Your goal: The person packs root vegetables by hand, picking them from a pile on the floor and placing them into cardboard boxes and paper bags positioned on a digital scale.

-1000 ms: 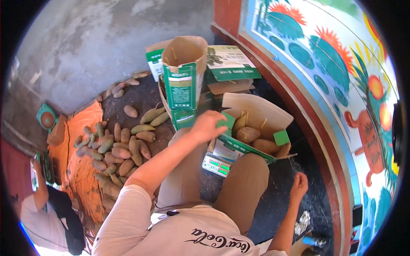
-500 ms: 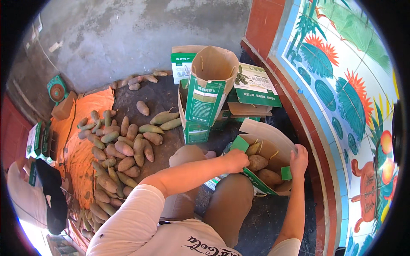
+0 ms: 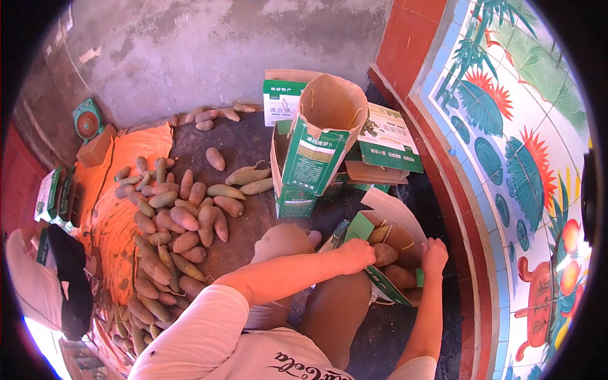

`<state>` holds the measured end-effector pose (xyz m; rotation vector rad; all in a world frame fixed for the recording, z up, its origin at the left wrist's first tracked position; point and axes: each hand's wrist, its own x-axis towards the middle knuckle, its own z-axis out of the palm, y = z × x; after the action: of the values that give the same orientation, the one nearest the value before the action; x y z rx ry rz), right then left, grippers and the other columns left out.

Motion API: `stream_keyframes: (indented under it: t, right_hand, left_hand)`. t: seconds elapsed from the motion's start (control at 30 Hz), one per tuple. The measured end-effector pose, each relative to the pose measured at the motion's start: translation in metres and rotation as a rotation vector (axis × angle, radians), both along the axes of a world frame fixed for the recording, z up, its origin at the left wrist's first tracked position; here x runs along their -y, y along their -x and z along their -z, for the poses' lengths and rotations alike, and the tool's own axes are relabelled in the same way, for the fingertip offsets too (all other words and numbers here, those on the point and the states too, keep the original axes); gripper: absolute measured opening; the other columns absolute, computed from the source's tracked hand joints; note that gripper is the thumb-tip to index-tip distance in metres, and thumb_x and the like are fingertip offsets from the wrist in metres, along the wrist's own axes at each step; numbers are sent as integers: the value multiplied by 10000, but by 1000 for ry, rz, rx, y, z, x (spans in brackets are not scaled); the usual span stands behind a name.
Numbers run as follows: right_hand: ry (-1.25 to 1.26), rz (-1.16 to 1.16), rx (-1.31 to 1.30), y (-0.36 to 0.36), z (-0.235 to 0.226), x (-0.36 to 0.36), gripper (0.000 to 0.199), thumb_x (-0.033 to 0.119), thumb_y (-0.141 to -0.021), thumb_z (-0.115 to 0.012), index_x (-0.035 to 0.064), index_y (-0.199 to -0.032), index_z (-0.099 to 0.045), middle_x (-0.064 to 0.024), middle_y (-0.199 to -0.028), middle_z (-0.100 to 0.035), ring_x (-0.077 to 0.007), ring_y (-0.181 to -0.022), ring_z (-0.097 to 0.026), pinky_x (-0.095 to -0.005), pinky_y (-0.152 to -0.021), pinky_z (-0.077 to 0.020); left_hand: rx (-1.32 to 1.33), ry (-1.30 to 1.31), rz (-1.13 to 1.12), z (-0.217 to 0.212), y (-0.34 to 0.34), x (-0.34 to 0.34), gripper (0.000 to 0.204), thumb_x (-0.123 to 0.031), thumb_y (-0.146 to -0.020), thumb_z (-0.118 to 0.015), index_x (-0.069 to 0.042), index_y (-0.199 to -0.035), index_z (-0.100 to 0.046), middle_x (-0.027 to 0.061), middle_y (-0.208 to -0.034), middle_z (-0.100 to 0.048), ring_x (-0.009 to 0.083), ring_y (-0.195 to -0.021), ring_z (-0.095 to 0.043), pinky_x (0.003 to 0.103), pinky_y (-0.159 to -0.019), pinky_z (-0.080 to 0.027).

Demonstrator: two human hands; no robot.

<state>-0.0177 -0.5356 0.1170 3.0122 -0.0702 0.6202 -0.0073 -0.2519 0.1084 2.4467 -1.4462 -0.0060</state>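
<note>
produce packing spot, outdoors, on a bare ground floor [image 3: 253,152]. you sit among: sweet potatoes [image 3: 180,218] heaped loose on an orange sheet [image 3: 120,190]; green-and-brown cartons [image 3: 316,152], some open; rough concrete wall [image 3: 209,50]; painted tile wall [image 3: 525,158] beside you.

A heap of sweet potatoes [image 3: 171,221] lies on an orange sheet [image 3: 120,183]; empty upright cartons [image 3: 316,145] stand beside a tiled wall [image 3: 506,158].

Box [image 3: 386,253] interior behind left hand [image 3: 356,254]
</note>
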Motion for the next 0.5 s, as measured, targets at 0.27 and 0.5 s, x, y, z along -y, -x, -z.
stream_keyframes:
  t: [0.27, 0.5]
  right_hand:
    - [-50, -27, 108, 78, -20, -10, 160, 140, -750, -677, 43, -736, -551, -134, -765, -535, -325, -787, -559, -419, -678, -468]
    - [-233, 268, 207, 216, -8, 31, 171, 134, -777, -651, 13, -739, -535, -158, -769, -534, -364, -761, -546, -445, -657, -446]
  left_hand:
    - [158, 91, 74, -4, 21, 2, 37, -108, -666, -614, -96, -700, -608, 70, -787, -604, 273, -818, -599, 379, -706, -509]
    - [283, 33, 406, -53, 48, 38, 56, -102, -633, -632, -100, -684, -608, 64, -780, -595, 279, -805, -592, 387, -677, -501]
